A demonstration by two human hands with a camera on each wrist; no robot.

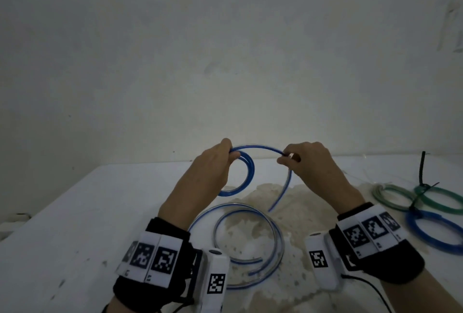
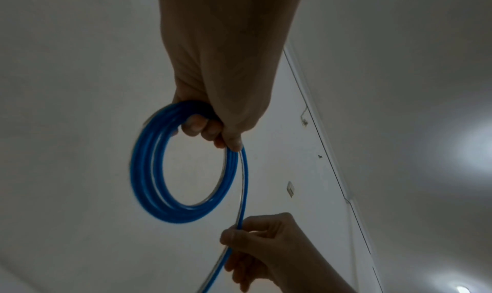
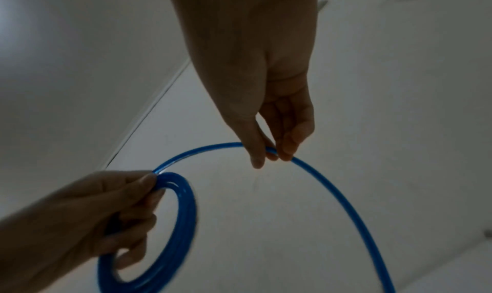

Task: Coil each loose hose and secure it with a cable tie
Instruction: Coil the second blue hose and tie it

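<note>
A blue hose (image 1: 253,148) is partly wound into a small coil (image 1: 246,175) held above the table. My left hand (image 1: 213,165) grips the top of that coil (image 2: 149,171) with curled fingers (image 2: 202,127). My right hand (image 1: 308,162) pinches the free run of the hose (image 3: 207,150) between thumb and fingertips (image 3: 287,148), a short span to the right of the coil. Past the right hand the hose drops to the table and lies there in loose loops (image 1: 250,237). In the right wrist view the coil (image 3: 183,213) hangs from the left hand (image 3: 80,213).
Coiled hoses lie at the right on the white table (image 1: 75,212): a pale green one (image 1: 390,195), a dark green one (image 1: 441,200) and a blue one (image 1: 436,230), with black cable ties (image 1: 423,170) on them. A stained patch (image 1: 300,212) lies under the loose loops. A wall stands behind.
</note>
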